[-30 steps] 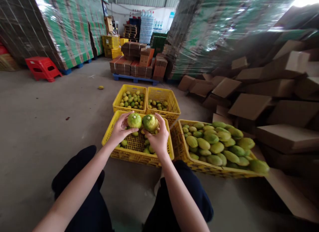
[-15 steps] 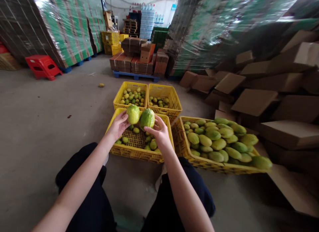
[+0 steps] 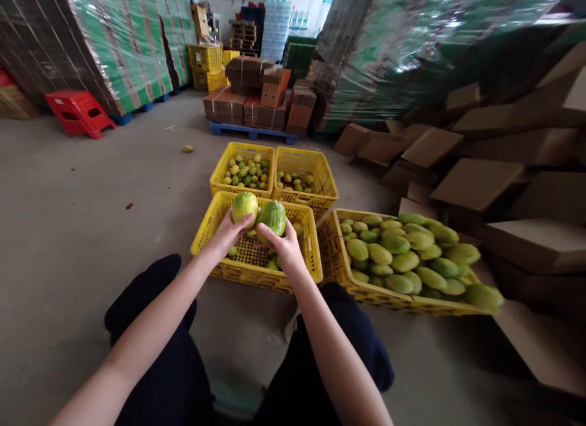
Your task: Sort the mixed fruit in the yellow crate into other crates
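Observation:
My left hand [image 3: 231, 232] is closed round a yellow-green papaya [image 3: 244, 207]. In my right hand [image 3: 284, 240] is a greener, ribbed papaya [image 3: 271, 220], its thumb across the near side. The two fruits are side by side, almost touching, above the front yellow crate [image 3: 260, 281]. Some green fruits [image 3: 297, 229] lie in that crate, partly hidden by my hands. To the right, another yellow crate [image 3: 337, 255] is heaped with papayas [image 3: 405, 261].
Two yellow crates, a back left one [image 3: 214, 176] and a back right one [image 3: 327, 176], hold smaller fruits. Cardboard boxes [image 3: 476, 182] pile up at the right. A red stool [image 3: 80, 113] and a loose fruit [image 3: 187, 149] are on the floor. Flattened cartons sit on a blue pallet [image 3: 251, 132].
Both papayas stay in my hands. My left fingers have shifted round under the left fruit, and the right papaya has turned slightly. The view has tipped down a little.

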### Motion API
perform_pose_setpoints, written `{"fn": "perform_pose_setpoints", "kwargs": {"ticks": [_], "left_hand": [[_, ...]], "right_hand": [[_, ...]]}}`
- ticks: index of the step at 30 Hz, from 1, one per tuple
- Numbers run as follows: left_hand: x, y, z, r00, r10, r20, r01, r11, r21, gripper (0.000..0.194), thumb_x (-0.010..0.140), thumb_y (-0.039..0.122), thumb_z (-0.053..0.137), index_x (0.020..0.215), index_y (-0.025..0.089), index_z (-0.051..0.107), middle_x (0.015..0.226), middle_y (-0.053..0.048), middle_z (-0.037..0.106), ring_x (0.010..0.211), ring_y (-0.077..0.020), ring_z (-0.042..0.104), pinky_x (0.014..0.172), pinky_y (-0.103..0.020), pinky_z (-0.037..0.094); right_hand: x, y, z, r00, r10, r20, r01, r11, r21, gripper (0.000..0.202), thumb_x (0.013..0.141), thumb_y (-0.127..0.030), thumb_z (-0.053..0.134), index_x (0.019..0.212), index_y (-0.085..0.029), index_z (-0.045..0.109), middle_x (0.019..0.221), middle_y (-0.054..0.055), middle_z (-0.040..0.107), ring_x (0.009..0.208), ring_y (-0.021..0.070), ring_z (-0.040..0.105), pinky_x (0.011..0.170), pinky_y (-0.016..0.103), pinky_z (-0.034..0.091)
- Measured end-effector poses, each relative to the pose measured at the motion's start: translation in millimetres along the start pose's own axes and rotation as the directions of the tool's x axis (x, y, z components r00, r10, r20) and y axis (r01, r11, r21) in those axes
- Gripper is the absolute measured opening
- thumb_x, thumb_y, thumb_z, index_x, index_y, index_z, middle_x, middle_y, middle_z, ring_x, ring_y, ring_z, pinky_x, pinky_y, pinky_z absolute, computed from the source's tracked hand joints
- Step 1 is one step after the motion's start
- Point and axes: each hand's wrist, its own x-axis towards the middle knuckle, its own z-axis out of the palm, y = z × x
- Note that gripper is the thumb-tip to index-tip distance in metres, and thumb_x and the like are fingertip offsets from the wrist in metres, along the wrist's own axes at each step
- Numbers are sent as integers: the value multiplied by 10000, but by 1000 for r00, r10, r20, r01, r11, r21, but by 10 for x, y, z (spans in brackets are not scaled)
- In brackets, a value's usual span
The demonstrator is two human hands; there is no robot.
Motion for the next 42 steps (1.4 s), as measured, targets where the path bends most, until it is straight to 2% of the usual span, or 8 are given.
{"fn": "perform_pose_setpoints", "kwargs": {"ticks": [6,13,17,21,26,31,37,42], "left_hand": [[3,-29,-29,999,21,-38,-19,998,62,672,650,474,912,1225,230,663,1189,-86,745,1217,-314,658,853,-313,556],[50,57,-72,1000,-7,-24,6,1000,-6,486,667,381,911,1028,181,653,1056,-80,763,1062,-264,718,838,-305,585],[51,119,-63,994,-90,-56,83,990,-113,290,763,283,813,988,182,661,1030,-76,775,1005,-244,741,880,-341,619],[35,154,-25,987,-154,-37,144,972,-184,272,828,281,670,1074,166,679,1120,-119,765,1093,-300,724,916,-423,626],[43,150,9,987,-158,-36,149,973,-175,406,878,339,562,1244,181,634,1161,-124,753,1089,-322,727,878,-465,629],[28,161,15,988,-145,-44,142,987,-71,419,900,458,586,1193,164,644,911,-91,763,721,-237,744,594,-325,598],[-41,156,15,997,-25,-71,36,988,153,429,704,472,837,938,198,606,633,30,664,382,-109,576,371,-206,390],[12,101,-21,977,-35,-210,63,990,129,292,807,485,721,905,215,669,721,-16,739,642,-177,720,500,-218,512]], "right_hand": [[5,67,-4,990,-42,-137,37,998,-42,530,611,-464,881,948,-277,518,882,-42,603,753,149,628,588,264,575],[-9,8,6,987,-86,-136,83,996,-28,459,650,-479,841,926,-282,530,872,-34,607,822,169,622,761,312,565],[44,31,22,974,-97,-206,122,986,113,484,678,-515,806,919,-299,446,895,-42,593,865,167,633,780,306,556],[113,40,3,986,-32,-164,75,962,262,442,698,-518,755,880,-290,423,872,-28,598,866,192,647,721,318,568],[142,40,-24,992,-9,-129,44,961,274,344,721,-510,711,857,-276,498,869,-20,626,901,211,645,733,338,568],[202,149,-32,984,-8,-179,51,970,238,403,667,-585,736,889,-271,617,1007,3,698,1057,235,642,805,325,577],[184,201,-22,986,-18,-164,43,988,147,425,703,-658,702,889,-289,602,939,-13,699,1029,221,656,757,298,581],[79,98,23,997,0,-73,9,993,115,485,647,-588,824,982,-290,639,1021,-2,737,1021,243,690,778,322,586]]}}
